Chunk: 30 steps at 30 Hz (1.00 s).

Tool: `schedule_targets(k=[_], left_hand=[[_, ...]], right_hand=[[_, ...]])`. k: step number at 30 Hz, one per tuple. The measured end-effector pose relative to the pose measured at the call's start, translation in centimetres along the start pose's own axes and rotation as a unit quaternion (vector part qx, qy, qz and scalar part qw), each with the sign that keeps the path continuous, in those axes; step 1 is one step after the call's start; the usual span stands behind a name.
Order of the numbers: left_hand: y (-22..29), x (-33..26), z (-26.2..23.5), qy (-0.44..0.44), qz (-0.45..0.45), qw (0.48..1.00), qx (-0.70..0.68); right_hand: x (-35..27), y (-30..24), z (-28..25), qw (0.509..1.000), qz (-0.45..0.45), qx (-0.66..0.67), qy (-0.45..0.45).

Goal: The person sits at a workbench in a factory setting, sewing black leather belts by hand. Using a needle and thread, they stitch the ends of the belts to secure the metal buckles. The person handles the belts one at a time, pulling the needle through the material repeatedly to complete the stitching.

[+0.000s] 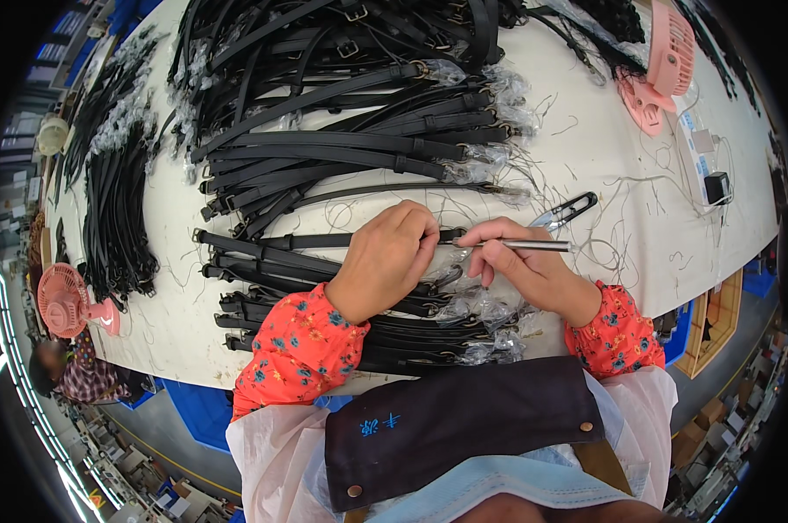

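Note:
My left hand (389, 257) is closed, its fingers pinching a black belt-like strap (311, 241) near its buckle end. In my right hand (523, 261) a slim silver pen-shaped tool (533, 246) is gripped between thumb and fingers. The tool's tip points left, at the strap's buckle end; the exact contact there is too small to tell. Just beyond the right hand lie dark-handled thread snips (573, 210), partly hidden by that hand. More black straps (385, 336), buckles wrapped in clear plastic, lie under and near my forearms.
Beyond my hands is a large pile of black straps (341, 161); another bundle (119, 218) lies left. Pink fans (64, 299) stand at left and far right. A white power strip (695, 157) with cables sits at right. Loose threads litter the white table (620, 261). A person (80, 370) is at far left.

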<state>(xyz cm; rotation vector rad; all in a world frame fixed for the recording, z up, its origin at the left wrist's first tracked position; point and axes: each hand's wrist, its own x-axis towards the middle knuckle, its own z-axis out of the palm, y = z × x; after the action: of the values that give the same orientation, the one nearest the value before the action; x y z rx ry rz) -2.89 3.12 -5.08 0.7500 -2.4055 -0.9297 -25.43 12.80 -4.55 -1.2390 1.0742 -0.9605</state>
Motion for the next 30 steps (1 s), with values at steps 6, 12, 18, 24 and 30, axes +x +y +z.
schedule_targets(k=[6, 12, 18, 24, 30], left_hand=[[-0.37, 0.05, -0.28, -0.004, -0.010, 0.999, -0.032], [-0.32, -0.06, -0.52, -0.018, -0.065, 0.996, -0.060], [-0.15, 0.02, -0.52, -0.024, -0.079, 0.995, -0.060], [-0.11, 0.02, -0.59, -0.025, -0.075, 0.995, -0.054], [-0.07, -0.05, -0.70, -0.025, -0.078, 0.994, -0.071]], right_hand=[[-0.04, -0.15, 0.04, 1.000, -0.001, 0.018, 0.007], [-0.01, -0.37, 0.06, 0.999, 0.005, 0.030, 0.024], [0.02, -0.36, 0.04, 0.999, 0.012, 0.019, 0.023], [0.12, -0.33, 0.01, 1.000, 0.000, 0.002, 0.017], [0.20, -0.53, 0.05, 1.000, -0.003, -0.011, 0.016]])
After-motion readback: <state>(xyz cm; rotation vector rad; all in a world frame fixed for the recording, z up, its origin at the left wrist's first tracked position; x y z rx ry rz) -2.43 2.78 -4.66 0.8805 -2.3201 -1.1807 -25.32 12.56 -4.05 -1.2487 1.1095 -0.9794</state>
